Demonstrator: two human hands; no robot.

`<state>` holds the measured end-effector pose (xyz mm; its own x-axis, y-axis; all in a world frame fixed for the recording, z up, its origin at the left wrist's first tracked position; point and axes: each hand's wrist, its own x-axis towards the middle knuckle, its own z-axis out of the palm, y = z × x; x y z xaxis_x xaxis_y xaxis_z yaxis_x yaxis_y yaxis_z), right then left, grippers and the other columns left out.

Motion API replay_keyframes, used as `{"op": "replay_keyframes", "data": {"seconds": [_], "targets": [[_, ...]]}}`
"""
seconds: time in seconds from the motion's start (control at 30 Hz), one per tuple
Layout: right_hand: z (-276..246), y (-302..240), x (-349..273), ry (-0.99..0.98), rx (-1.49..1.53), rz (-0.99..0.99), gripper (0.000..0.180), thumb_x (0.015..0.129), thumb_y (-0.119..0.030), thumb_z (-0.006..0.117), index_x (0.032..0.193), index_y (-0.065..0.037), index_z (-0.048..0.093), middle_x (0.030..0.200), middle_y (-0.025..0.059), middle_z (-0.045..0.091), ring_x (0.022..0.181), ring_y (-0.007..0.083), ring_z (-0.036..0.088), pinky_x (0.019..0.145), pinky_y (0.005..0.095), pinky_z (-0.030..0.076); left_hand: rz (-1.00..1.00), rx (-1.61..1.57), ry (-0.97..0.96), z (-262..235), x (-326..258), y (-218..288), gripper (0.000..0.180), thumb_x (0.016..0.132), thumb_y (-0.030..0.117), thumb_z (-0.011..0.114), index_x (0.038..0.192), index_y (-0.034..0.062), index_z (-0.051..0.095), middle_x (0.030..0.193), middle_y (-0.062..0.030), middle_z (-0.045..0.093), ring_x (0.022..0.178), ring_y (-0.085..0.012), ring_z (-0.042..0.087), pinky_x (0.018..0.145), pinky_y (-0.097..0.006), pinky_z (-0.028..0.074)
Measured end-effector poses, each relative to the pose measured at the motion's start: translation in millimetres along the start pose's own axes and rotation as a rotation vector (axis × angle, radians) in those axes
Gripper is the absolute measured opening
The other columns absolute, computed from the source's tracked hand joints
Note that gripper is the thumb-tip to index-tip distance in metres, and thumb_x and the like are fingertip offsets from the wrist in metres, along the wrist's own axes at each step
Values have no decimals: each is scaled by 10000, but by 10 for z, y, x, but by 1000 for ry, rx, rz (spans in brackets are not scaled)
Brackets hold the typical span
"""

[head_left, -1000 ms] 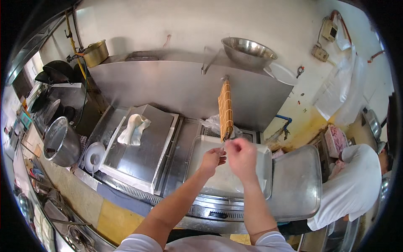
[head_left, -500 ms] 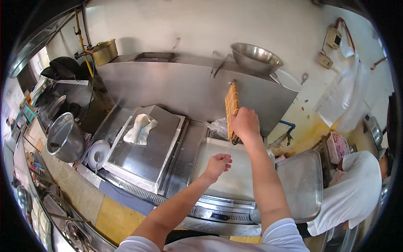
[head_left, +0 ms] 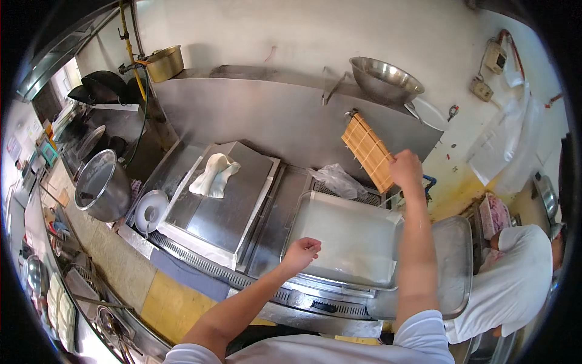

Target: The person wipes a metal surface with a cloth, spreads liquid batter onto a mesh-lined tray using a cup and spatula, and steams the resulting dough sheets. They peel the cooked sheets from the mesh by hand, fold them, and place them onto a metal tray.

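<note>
A bamboo rolling mat (head_left: 368, 151) slants down in front of the steel backsplash, its upper end beside a small fitting on the metal. My right hand (head_left: 406, 171) grips the mat's lower right edge, fingers closed. Lower and to the left, my left hand (head_left: 301, 253) hovers over the near left part of a large shallow tray (head_left: 345, 279) of cloudy, pale contents. Its fingers are curled together, and anything between them is too small to make out. A crumpled clear plastic bag (head_left: 339, 180) lies behind the tray.
White cloth-like dough (head_left: 213, 176) rests on a steel box-shaped cover (head_left: 212, 212). Further left stand a deep steel pot (head_left: 104, 188) and a white lid (head_left: 150, 212). A metal bowl (head_left: 387, 79) sits on the ledge. Another tray (head_left: 451, 267) and a bent-over person (head_left: 509, 279) are at right.
My right hand has moved right, and the mat has turned from nearly edge-on to showing its broad face. My left hand has drawn back from the mat. The whole view has shifted slightly.
</note>
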<state>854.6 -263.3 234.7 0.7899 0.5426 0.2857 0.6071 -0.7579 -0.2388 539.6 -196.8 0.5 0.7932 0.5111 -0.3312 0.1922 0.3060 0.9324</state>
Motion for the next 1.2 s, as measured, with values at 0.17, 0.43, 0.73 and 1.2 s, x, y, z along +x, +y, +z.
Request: {"op": "replay_keyframes", "data": {"seconds": [0.17,0.43,0.73,1.2], "targets": [[142,251,396,60,-188,43,246,970,-186,625,1093,-11,746,1110,232,742,1080,411,715,943,484,584,44,80,85,-287,-379,-374,266,1015,148,688,1210,-33,693,1042,-85,731,875,-151,687,788,-294,559],[411,578,597,342,-264,-82,325,961,-103,598,1265,1,642,1108,238,727,1095,416,695,922,519,563,13,236,194,-692,-786,-577,264,1017,194,693,1194,-1,703,928,-58,729,858,-125,659,770,-290,532],[2156,-676,-2038,-284,405,-201,170,850,-187,702,932,-53,768,863,204,741,845,381,727,773,456,578,-44,175,273,-1275,-1073,-1001,258,1020,182,688,1181,-19,701,979,-55,731,855,-138,672,791,-295,539],[2307,-1757,-3532,-267,300,-128,188,864,-195,706,945,-34,759,948,206,756,906,400,727,835,491,575,-5,58,474,-2975,-2499,-1141,241,983,150,708,1149,-24,713,936,-62,741,799,-138,674,730,-294,544]]}}
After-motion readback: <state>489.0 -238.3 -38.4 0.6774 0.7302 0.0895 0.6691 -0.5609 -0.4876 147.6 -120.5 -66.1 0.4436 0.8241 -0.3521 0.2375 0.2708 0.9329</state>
